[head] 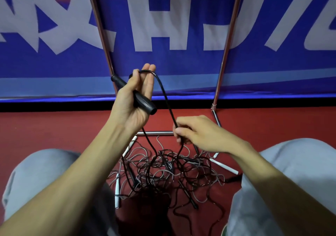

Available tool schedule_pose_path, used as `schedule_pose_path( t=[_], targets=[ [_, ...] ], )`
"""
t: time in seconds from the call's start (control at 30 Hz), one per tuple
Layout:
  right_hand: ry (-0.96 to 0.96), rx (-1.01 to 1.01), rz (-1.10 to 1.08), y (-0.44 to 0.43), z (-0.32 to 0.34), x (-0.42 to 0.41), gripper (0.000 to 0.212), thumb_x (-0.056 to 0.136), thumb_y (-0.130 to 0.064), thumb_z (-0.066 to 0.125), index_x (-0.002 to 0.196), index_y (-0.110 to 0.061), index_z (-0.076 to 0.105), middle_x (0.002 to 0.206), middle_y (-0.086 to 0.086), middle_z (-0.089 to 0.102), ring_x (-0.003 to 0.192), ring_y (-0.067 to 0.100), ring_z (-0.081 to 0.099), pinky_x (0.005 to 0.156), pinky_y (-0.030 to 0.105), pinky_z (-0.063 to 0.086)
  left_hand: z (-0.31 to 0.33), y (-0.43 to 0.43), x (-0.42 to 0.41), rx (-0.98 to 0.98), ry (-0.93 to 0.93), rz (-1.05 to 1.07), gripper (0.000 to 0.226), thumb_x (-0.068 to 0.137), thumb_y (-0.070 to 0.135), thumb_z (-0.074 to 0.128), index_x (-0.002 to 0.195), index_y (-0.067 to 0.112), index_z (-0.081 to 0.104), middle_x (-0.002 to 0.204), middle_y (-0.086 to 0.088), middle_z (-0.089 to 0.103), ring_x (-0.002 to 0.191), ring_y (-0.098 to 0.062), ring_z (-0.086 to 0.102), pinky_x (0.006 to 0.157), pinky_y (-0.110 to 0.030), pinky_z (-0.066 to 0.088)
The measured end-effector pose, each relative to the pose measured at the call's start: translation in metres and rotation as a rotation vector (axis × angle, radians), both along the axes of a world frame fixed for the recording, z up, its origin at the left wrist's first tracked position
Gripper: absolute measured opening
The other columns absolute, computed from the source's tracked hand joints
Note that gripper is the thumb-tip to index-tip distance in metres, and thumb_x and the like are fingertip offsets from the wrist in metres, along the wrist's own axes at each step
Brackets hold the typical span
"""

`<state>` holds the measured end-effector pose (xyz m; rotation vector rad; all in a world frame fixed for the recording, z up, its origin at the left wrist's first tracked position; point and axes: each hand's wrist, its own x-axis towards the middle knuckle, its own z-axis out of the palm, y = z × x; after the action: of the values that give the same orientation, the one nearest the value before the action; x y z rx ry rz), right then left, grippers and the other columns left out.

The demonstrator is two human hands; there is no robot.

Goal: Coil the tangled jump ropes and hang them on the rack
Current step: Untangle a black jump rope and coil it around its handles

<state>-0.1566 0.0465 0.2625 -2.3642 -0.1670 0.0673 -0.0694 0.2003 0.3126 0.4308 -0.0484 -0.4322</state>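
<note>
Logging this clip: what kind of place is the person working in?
Probably a gym or sports hall. A red floor, a big blue banner with white lettering along the wall, and tangled jump ropes piled at the foot of a metal rack suggest it.

L hand [133,97] up, curled; R hand [196,134] lower, prob. pinching.

Even indoor light, soft shadows, wide-angle bending and blur toward edges.
</note>
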Motion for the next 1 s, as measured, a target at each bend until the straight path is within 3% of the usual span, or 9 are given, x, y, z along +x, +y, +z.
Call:
schedule_pose_path(
  t=[0.13,0.23,0.33,0.47,0.57,0.77,0.9,1.0],
  targets=[
    [-0.023,0.281,-0.165,-0.005,0.01,0.001,0.021,0.097,-0.005,0.044,0.082,-0.014,0.055,0.076,0.014,0.066,0.074,0.027,0.07,0.071,0.042,0.059,-0.006,-0.003,0.008,0.191,-0.045,0.008,0.013,0.099,0.007,0.048,0.093,0.0,0.057,0.094,-0.013,0.073,0.087,-0.022,0.073,0.083,-0.029,0.057],
    [-0.083,0.535,-0.23,-0.013,0.02,0.0,0.021,0.099,-0.003,0.042,0.083,-0.011,0.051,0.069,0.009,0.063,0.065,0.023,0.069,0.059,0.035,0.06,-0.016,-0.01,0.003,0.57,-0.209,-0.045,0.011,0.095,-0.002,0.05,0.094,0.007,0.055,0.099,-0.013,0.072,0.088,-0.023,0.072,0.079,-0.029,0.058],
    [-0.183,0.782,-0.259,-0.02,0.03,-0.002,0.018,0.1,-0.006,0.042,0.083,-0.009,0.049,0.063,0.004,0.064,0.06,0.023,0.069,0.053,0.029,0.057,-0.027,-0.017,-0.008,0.889,-0.408,-0.213,0.02,0.092,-0.008,0.049,0.092,0.009,0.06,0.108,-0.012,0.069,0.095,-0.022,0.069,0.087,-0.034,0.054],
    [-0.279,1.153,-0.325,-0.029,0.04,-0.003,0.017,0.1,-0.012,0.04,0.085,-0.01,0.046,0.064,0.002,0.063,0.064,0.021,0.071,0.052,0.026,0.056,-0.037,-0.023,-0.019,1.102,-0.609,-0.373,0.023,0.089,-0.008,0.056,0.104,0.006,0.065,0.113,-0.011,0.069,0.1,-0.018,0.064,0.097,-0.034,0.048],
    [-0.329,1.384,-0.364,-0.035,0.044,-0.002,0.017,0.101,-0.011,0.039,0.086,-0.008,0.046,0.065,0.002,0.064,0.067,0.019,0.071,0.054,0.025,0.056,-0.04,-0.026,-0.027,1.073,-0.684,-0.506,0.028,0.089,-0.01,0.054,0.108,0.008,0.065,0.114,-0.009,0.07,0.103,-0.017,0.067,0.092,-0.026,0.05],
    [-0.41,1.674,-0.432,-0.047,0.043,-0.001,0.014,0.099,-0.002,0.042,0.087,-0.003,0.048,0.074,0.011,0.065,0.073,0.026,0.072,0.061,0.031,0.058,-0.038,-0.028,-0.033,0.94,-0.68,-0.466,0.014,0.092,-0.003,0.053,0.101,0.003,0.061,0.09,-0.012,0.073,0.086,-0.024,0.071,0.085,-0.035,0.057],
    [-0.377,1.62,-0.477,-0.049,0.041,0.0,0.013,0.096,0.003,0.045,0.086,-0.004,0.049,0.078,0.016,0.066,0.077,0.028,0.072,0.067,0.031,0.059,-0.033,-0.027,-0.033,0.85,-0.652,-0.357,0.011,0.092,-0.002,0.053,0.097,0.005,0.061,0.083,-0.008,0.073,0.084,-0.024,0.072,0.081,-0.034,0.057],
    [-0.286,1.39,-0.526,-0.046,0.036,0.001,0.01,0.097,-0.003,0.047,0.088,-0.007,0.048,0.085,0.015,0.067,0.081,0.03,0.072,0.068,0.032,0.059,-0.026,-0.025,-0.033,0.751,-0.607,-0.281,0.012,0.093,-0.001,0.051,0.098,0.007,0.058,0.082,-0.005,0.073,0.084,-0.022,0.073,0.079,-0.032,0.058]
  ],
)
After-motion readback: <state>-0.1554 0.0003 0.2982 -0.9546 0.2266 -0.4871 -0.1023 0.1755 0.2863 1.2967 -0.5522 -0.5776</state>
